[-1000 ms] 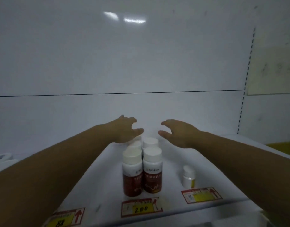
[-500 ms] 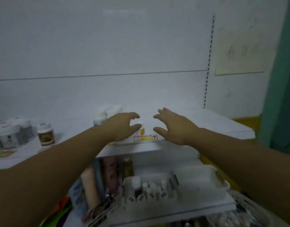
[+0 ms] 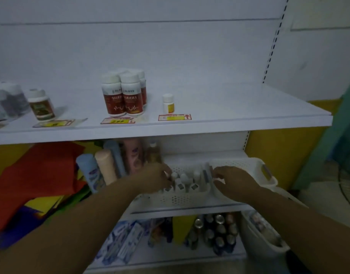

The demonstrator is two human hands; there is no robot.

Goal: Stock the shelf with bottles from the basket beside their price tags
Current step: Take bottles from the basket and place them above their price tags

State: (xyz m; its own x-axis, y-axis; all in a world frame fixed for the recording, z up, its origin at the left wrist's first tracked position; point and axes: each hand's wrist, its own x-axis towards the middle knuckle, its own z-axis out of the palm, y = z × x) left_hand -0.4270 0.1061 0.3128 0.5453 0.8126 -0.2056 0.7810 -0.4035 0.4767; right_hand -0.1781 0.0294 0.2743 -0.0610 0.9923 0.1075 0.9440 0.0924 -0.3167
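Left hand (image 3: 155,179) at upright small bottles (image 3: 183,181) in basket (image 3: 176,198) | right hand (image 3: 234,183) by its right rim | fingers curled, grips unclear | left nearer

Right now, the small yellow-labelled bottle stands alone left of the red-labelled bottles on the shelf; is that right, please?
Not quite: in the head view, the small yellow-labelled bottle stands alone right of the red-labelled bottles on the shelf.

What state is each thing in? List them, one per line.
Left hand: among the small bottles in the basket, grip unclear.
Right hand: curled at the basket's right rim, grip unclear.
Red bottles: upright, clustered behind the middle tag.
Yellow-label bottle: upright, alone behind the right tag.
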